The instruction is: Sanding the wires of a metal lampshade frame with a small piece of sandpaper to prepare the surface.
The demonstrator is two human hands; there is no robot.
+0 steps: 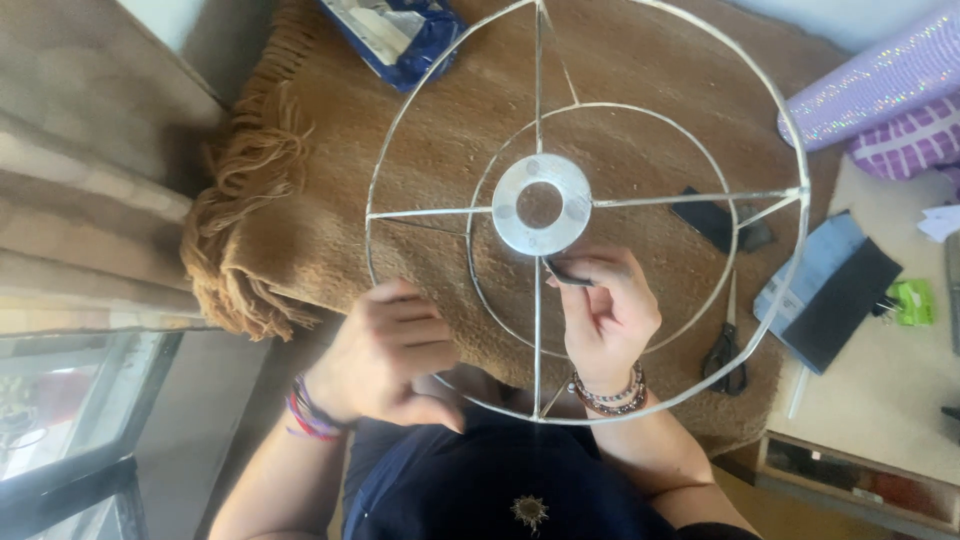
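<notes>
Looking down from the head camera, the nearest thing is the person's dark blue top, with both forearms reaching up from it. The left hand, wrist ringed with coloured thread bracelets, is curled around the outer ring of a round wire lampshade frame at its lower left edge, fingers folded in and thumb tucked under, gripping the wire. The right hand, wearing a beaded bracelet, is raised inside the frame just below its centre, with thumb and fingertips pinched on a small dark strip that lies against the vertical spoke.

The frame rests tilted over the person's lap and a brown fringed blanket; its spokes meet at a flat metal washer with a round hole in the middle. Beyond the right hand, a pair of dark scissors lies on the blanket near the ring's lower right, and a dark scrap sits further up inside the ring. Off to the right lie folded blue and black fabric and a small green object on a pale surface. Farthest away, a blue packet sits at the blanket's top edge and purple sparkly rolls lie at the upper right.
</notes>
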